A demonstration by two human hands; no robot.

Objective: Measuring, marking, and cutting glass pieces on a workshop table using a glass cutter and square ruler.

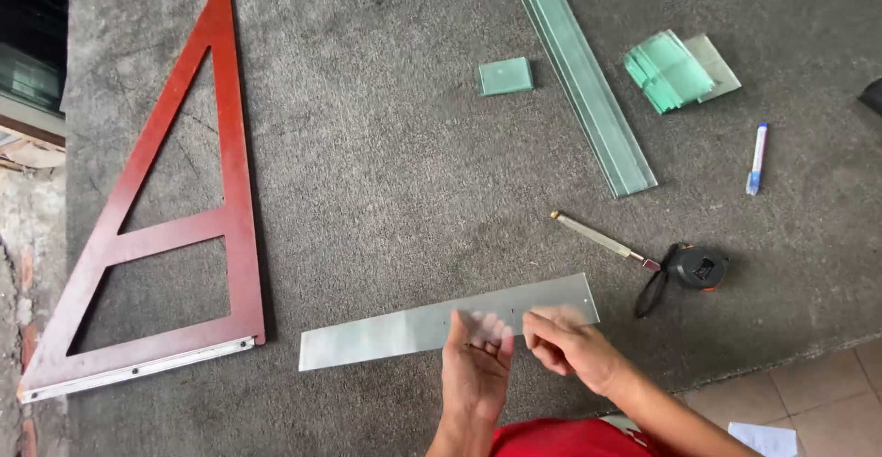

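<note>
Two hands meet over the long glass strip point(450, 324) at the bench's point(386, 172) near edge: the left hand point(476, 365) open, the right hand point(568, 345) seemingly pinching it. An uneven grip could snap the strip or cut fingers.

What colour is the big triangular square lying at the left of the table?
Reddish-brown wood, with a pale metal strip along its bottom edge: the triangular square, seen in the head view.
</note>
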